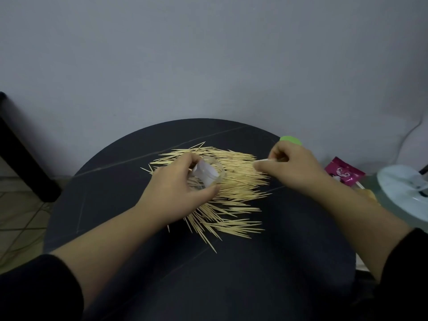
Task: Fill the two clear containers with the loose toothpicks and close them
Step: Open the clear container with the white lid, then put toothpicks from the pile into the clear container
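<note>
The left grip [178,181], a bare hand, is curled around a clear container [208,173]: the thumb lies along its near side and the fingers wrap over its far side. The container bears a white label and is tilted, with its round mouth facing right and slightly up, towards the other hand. It is held low over the left part of the toothpicks [240,188]; whether its underside touches them cannot be told.

The right grip [294,167] is pinched, with fingertips and thumb drawn together on a whitish piece [260,162] that pokes out to the left of the fingers. It is too blurred to say what the piece is. This hand hovers over the right edge of the pile, a little apart from the container's mouth.

The toothpicks lie loose in a broad heap on the dark round counter [254,274], most of them pointing roughly left to right. A looser fan of them spreads towards the person beneath the left wrist.

Both forearms are bare, and black sleeves [34,290] begin near the elbows. Behind the right hand, at the counter's far rim, a bright green object [290,140] shows, partly hidden by the knuckles. Off the counter to the right lie a pink packet [344,173] and a pale round object [405,186]. A grey wall [208,54] stands behind the counter. At the left are a piece of dark furniture [18,154] and a tiled floor [20,218].
</note>
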